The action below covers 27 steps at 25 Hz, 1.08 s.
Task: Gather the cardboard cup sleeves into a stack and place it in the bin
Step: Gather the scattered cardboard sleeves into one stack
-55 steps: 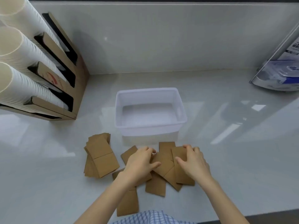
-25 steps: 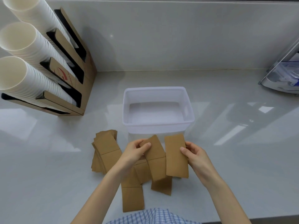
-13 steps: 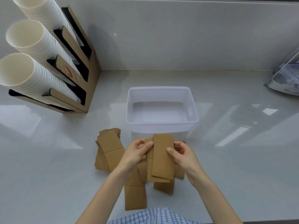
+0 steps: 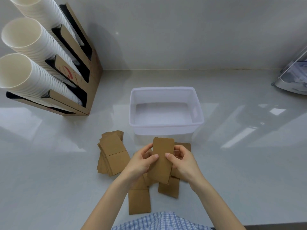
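Note:
A small stack of brown cardboard cup sleeves [image 4: 162, 161] is lifted just above the counter, pinched from both sides: my left hand [image 4: 141, 165] grips its left edge and my right hand [image 4: 182, 161] its right edge. Loose sleeves [image 4: 139, 200] lie flat underneath and toward me, partly hidden by my hands. A second pile of sleeves [image 4: 113, 153] rests on the counter to the left. The white plastic bin [image 4: 166, 127] stands just beyond my hands with nothing inside.
A cardboard rack [image 4: 79, 77] holding three stacks of white paper cups [image 4: 25, 45] leans at the back left. A clear stand with packets [image 4: 294, 78] sits at the far right. The wall runs close behind the bin. My checked shirt [image 4: 159, 221] shows at the bottom edge.
My hands lifted two sleeves from the scattered ones, brought them together one over the other, and now square them into one held stack. The view has shifted slightly left.

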Each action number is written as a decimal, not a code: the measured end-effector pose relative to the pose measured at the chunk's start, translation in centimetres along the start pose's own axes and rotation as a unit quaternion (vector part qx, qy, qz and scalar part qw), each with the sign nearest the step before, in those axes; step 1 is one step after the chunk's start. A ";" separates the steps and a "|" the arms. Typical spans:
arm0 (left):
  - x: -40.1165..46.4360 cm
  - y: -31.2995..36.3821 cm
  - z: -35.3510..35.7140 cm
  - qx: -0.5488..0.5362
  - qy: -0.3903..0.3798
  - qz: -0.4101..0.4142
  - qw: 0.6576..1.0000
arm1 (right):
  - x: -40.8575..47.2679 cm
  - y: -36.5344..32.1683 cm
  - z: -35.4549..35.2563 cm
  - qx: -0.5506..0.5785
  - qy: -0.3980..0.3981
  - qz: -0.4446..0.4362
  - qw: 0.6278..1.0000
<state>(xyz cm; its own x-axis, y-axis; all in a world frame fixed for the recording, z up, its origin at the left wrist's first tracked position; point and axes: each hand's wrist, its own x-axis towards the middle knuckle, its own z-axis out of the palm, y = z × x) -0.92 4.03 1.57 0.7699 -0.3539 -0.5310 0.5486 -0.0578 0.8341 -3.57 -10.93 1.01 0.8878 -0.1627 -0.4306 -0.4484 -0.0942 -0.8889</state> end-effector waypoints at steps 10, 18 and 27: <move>0.3 -0.3 -1.2 0.062 0.091 0.017 0.994 | 0.6 1.7 -1.6 -0.328 0.082 0.005 0.941; 0.3 -0.2 -0.9 0.097 0.095 0.019 0.991 | 0.7 1.8 -0.8 -0.443 0.093 0.087 0.887; 0.3 -0.4 -0.6 0.129 0.096 0.022 0.987 | 0.6 1.5 -1.5 -0.199 0.097 0.035 0.975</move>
<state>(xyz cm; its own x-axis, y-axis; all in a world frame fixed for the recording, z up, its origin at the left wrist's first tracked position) -0.75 4.54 1.00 0.8521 -0.1785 -0.4921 0.4320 -0.2911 0.8536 -3.85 -12.68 -0.33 0.8341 -0.3617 -0.4165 -0.5468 -0.4428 -0.7106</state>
